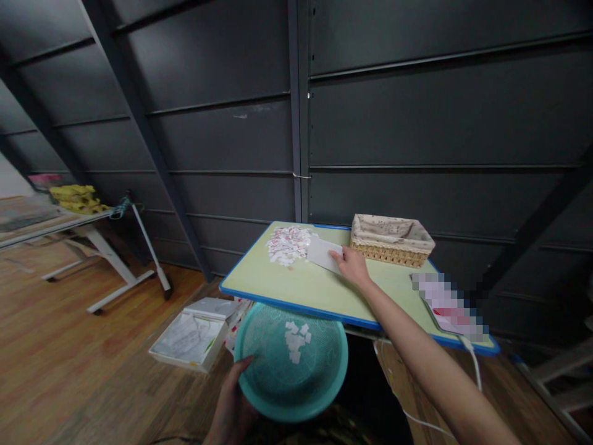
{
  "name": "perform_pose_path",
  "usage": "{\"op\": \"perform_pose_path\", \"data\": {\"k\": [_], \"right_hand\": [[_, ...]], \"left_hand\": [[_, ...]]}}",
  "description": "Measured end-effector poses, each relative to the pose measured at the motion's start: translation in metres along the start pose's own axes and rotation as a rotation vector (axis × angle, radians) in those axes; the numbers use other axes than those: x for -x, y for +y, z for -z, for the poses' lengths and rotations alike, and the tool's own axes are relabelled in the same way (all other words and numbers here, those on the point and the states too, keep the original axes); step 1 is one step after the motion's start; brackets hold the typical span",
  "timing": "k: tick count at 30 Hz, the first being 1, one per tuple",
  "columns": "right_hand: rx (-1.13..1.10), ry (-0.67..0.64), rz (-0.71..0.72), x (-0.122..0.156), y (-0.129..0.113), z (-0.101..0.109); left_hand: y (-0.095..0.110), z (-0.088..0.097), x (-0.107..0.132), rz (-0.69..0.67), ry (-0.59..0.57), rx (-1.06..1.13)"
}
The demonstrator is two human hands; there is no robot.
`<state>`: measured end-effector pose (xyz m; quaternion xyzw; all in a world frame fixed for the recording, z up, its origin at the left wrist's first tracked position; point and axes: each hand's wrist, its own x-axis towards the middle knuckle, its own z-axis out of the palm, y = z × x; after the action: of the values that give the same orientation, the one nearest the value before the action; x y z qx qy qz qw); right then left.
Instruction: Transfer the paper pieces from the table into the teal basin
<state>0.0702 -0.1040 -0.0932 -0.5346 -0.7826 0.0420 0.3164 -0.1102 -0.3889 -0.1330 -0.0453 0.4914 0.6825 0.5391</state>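
Observation:
My left hand (234, 395) grips the left rim of a round teal plastic basket (319, 380), with the thumb over the edge and the other fingers hidden beneath. Several small white paper pieces (296, 340) lie on the basket's bottom, just below the table's front edge. Above the table, my right hand (353, 267) is closed on a flat white card (324, 254). The card's far end reaches the right side of a spread pile of small white and reddish paper pieces (286, 244) on the light green tabletop (269, 281).
A lined wicker basket (393, 253) stands at the table's back right. Near the right end lies a pixelated flat device with a white cable (473, 358). An open white box (189, 337) sits low at left. Another table (55, 222) carries a yellow item (78, 199). Dark wall panels rise behind.

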Motion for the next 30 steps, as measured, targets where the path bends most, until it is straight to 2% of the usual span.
{"op": "perform_pose_path", "data": {"k": [3, 8, 12, 19, 24, 30], "right_hand": [[-0.077, -0.013, 0.032, 0.000, 0.000, -0.002], [-0.357, -0.015, 0.089, 0.000, 0.001, -0.006], [-0.413, -0.001, 0.138, 0.005, -0.002, -0.007], [-0.138, 0.002, 0.249, 0.012, -0.028, -0.004], [0.061, -0.036, 0.274, 0.008, -0.049, -0.005], [0.197, -0.118, 0.294, 0.007, -0.054, -0.002]], "left_hand": [[0.000, 0.001, -0.001, 0.012, 0.003, 0.010], [0.000, 0.003, -0.004, 0.013, 0.004, 0.014], [-0.001, 0.003, -0.004, 0.016, -0.002, 0.035], [-0.001, 0.002, -0.005, 0.046, -0.004, 0.038], [-0.003, 0.000, -0.002, 0.004, -0.040, 0.073], [-0.005, -0.003, 0.003, -0.015, -0.014, 0.068]]}}
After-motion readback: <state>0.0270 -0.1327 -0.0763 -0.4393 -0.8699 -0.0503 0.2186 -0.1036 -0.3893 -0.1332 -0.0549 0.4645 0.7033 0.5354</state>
